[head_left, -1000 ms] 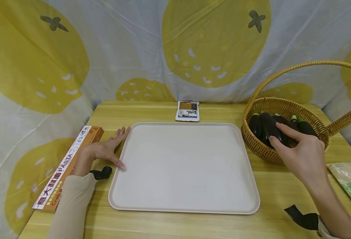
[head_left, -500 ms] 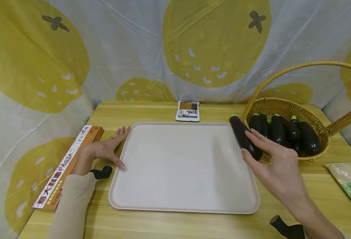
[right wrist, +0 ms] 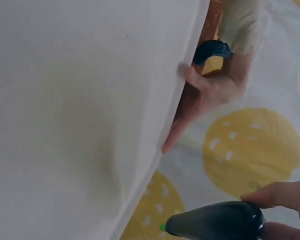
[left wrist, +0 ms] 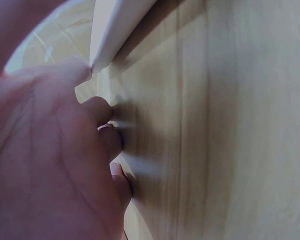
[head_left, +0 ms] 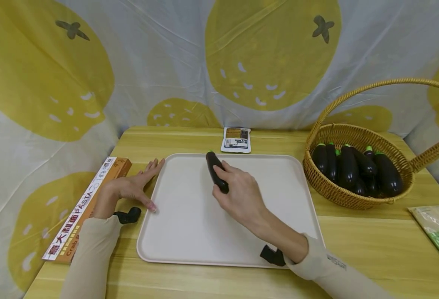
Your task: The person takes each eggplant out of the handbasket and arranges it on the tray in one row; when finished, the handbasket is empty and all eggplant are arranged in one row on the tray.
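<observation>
My right hand (head_left: 242, 191) grips a dark eggplant (head_left: 214, 168) by its thick end, over the white tray (head_left: 189, 224). The eggplant's green stem end points toward the back edge of the tray. In the right wrist view the same eggplant (right wrist: 215, 220) shows between thumb and fingers, apart from the tray's surface. My left hand (head_left: 133, 187) rests at the tray's left rim with fingers spread, thumb and forefinger touching the edge. In the left wrist view its other fingers (left wrist: 107, 140) lie near the wooden tabletop. A wicker basket (head_left: 331, 199) at the right holds several more eggplants (head_left: 348, 166).
An orange pasta box (head_left: 88, 207) lies left of the tray, beside the left forearm. Behind the tray is a small white packet (head_left: 236, 140). A clear and green packet (head_left: 438, 230) lies at the right edge. The basket's tall handle (head_left: 384, 82) arches up. A patterned cloth hangs behind.
My right hand has lifted an eggplant out of the basket and carried it left, over the middle of the tray. The left hand has stayed at the rim.
</observation>
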Action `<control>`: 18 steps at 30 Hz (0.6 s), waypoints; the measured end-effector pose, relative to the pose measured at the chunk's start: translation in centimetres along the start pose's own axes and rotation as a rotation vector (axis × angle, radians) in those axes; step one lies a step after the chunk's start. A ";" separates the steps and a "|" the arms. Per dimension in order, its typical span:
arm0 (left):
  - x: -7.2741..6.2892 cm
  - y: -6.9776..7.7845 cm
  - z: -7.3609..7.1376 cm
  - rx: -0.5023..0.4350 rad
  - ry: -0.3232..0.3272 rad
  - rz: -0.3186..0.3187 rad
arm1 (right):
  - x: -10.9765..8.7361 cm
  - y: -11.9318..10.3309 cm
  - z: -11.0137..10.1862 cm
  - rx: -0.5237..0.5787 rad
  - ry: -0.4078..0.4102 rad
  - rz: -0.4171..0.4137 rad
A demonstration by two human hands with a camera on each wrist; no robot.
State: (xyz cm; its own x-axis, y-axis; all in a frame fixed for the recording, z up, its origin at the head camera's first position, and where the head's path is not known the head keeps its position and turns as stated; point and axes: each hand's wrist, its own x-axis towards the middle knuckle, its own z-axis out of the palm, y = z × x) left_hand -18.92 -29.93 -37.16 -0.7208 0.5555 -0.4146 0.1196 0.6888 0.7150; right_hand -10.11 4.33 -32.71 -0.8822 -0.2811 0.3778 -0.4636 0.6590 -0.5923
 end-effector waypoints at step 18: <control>0.0 -0.2 0.1 0.024 0.021 -0.002 | 4.2 -3.8 9.4 -0.202 -0.182 -0.110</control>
State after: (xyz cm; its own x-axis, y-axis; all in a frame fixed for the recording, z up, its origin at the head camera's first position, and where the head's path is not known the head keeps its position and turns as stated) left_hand -18.83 -30.02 -37.32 -0.7349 0.5445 -0.4042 0.1340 0.7010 0.7005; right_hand -12.83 -5.87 -35.58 -0.8362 -0.4670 0.2876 -0.5477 0.7379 -0.3944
